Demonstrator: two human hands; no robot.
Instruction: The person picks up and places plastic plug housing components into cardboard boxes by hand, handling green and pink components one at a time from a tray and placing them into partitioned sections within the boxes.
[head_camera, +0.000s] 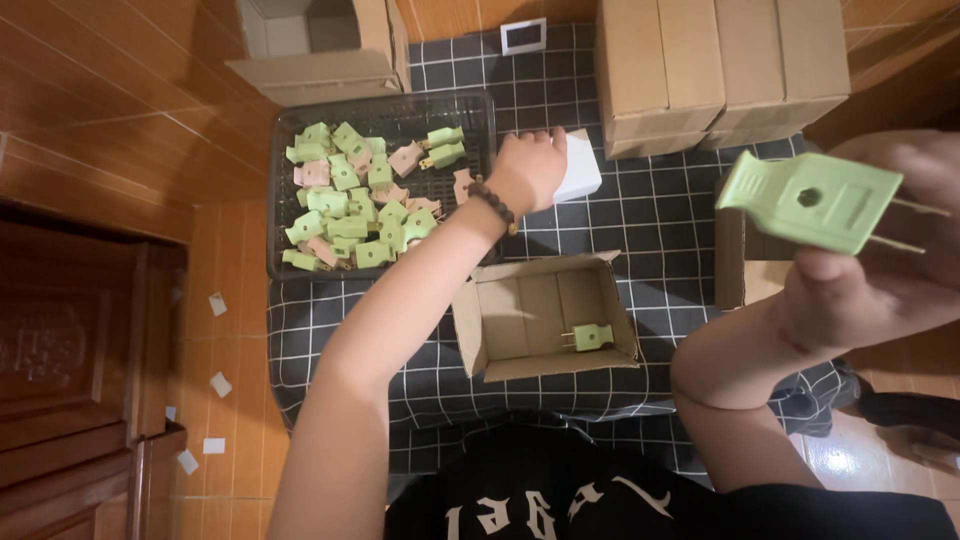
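My right hand (880, 270) is raised close to the camera at the right and grips a pale green plug (815, 200) with two metal prongs pointing right. My left hand (530, 168) reaches far forward, fingers curled on a small white box (580, 172) beside the dark mesh tray (285, 180). The tray holds several green and pink plugs (350, 205). A beaded bracelet (493, 203) circles my left wrist. Between my arms, an open cardboard box (545, 320) holds one green plug (590, 336).
A checked dark cloth (650, 200) covers the work surface. Closed cardboard boxes (720, 70) stand at the back right, an open carton (320, 50) at the back left. Another brown box (745, 275) sits under my right hand. Wooden floor and small paper scraps (215, 385) lie to the left.
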